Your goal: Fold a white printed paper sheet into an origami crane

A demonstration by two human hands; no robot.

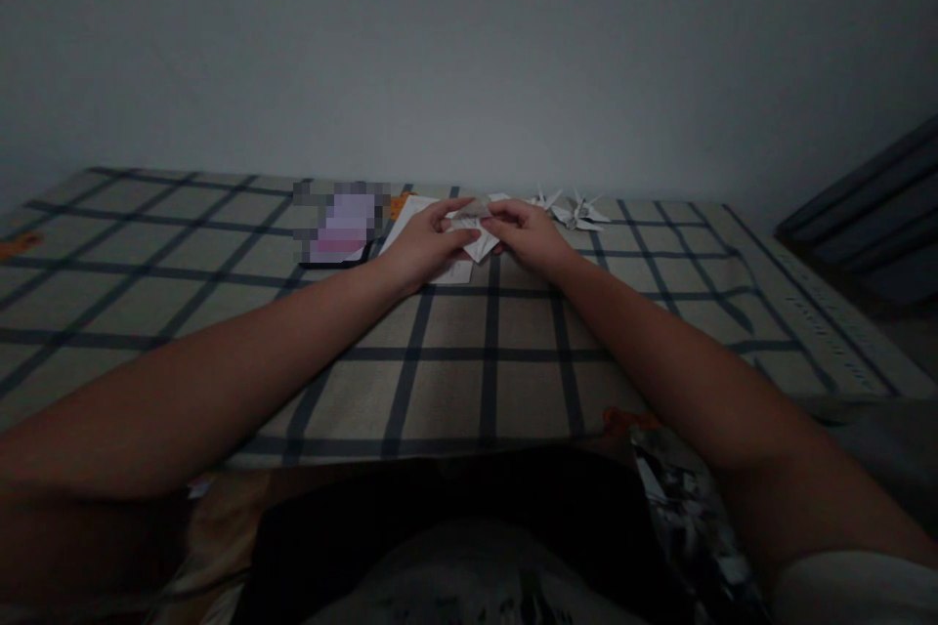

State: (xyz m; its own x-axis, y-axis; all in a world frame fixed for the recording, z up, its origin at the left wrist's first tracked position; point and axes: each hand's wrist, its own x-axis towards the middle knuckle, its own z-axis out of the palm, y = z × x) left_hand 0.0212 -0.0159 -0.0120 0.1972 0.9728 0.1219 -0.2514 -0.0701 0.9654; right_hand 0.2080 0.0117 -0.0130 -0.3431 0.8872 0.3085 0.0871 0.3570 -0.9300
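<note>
Both my hands meet near the far side of the table over a small piece of folded white paper [480,246]. My left hand [425,239] pinches its left side, thumb on top. From the right, my right hand [532,232] grips the opposite edge between thumb and fingers. Part of the paper is hidden behind the fingers. Beneath and beside my left hand lie flat white sheets [455,271]. Just beyond my right hand rest folded paper cranes [578,211] with pointed tips.
A phone [344,227] with a lit, blurred screen lies left of my hands. A checked cloth [454,391] covers the table, which meets a plain wall [469,49] at the back. At far right stands a dark slatted object [879,215].
</note>
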